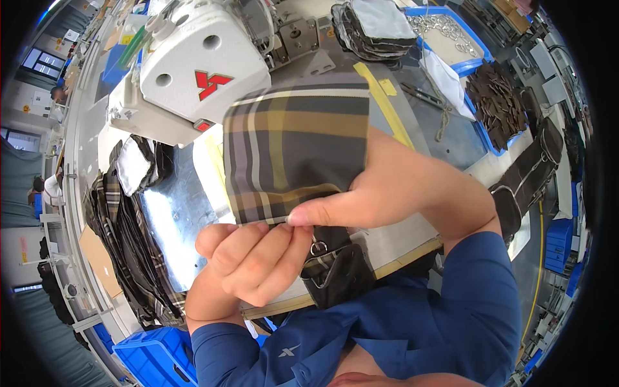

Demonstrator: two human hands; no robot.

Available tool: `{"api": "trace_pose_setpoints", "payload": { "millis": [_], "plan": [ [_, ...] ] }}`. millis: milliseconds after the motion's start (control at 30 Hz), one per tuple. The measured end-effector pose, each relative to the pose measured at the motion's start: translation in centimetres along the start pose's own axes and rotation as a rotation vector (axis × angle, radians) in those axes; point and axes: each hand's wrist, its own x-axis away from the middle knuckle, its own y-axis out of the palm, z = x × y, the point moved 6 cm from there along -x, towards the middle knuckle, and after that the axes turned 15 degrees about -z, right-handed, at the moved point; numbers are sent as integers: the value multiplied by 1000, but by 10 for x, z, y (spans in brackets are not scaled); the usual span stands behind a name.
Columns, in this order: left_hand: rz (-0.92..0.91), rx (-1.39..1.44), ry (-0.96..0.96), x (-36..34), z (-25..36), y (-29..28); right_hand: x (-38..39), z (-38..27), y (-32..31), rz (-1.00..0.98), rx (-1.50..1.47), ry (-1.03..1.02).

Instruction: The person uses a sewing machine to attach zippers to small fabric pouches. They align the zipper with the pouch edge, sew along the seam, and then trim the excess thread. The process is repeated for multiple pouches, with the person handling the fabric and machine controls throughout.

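Your left hand [248, 261] and right hand [380, 187] pinch the lower edge of a plaid pouch [298, 151] with black zipper end [335, 271], raised before the white sewing machine [193, 64]. Plaid pieces [138, 258] hang off the table's [445, 138] left edge.

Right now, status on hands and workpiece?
Left hand and right hand both pinching plaid pouch, lifted over table. Sewing machine behind. Nothing blocking.

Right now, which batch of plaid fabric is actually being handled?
The single plaid piece pinched between both hands, left hand and right hand; the plaid pile lies untouched at left.
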Motion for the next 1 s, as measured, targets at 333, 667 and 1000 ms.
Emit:
{"api": "trace_pose_setpoints", "payload": {
  "millis": [333, 667, 1000],
  "plan": [
    [39, -92, 159, 2, 14, 4, 3, -10, 7, 115, 202, -157],
    [113, 12, 255, 7, 12, 0, -6, 7, 12, 97, 31, -115],
    [-92, 241, -43, 2, -8, -13, -1, -1, 3, 100, -377, 67]
  ]
}}
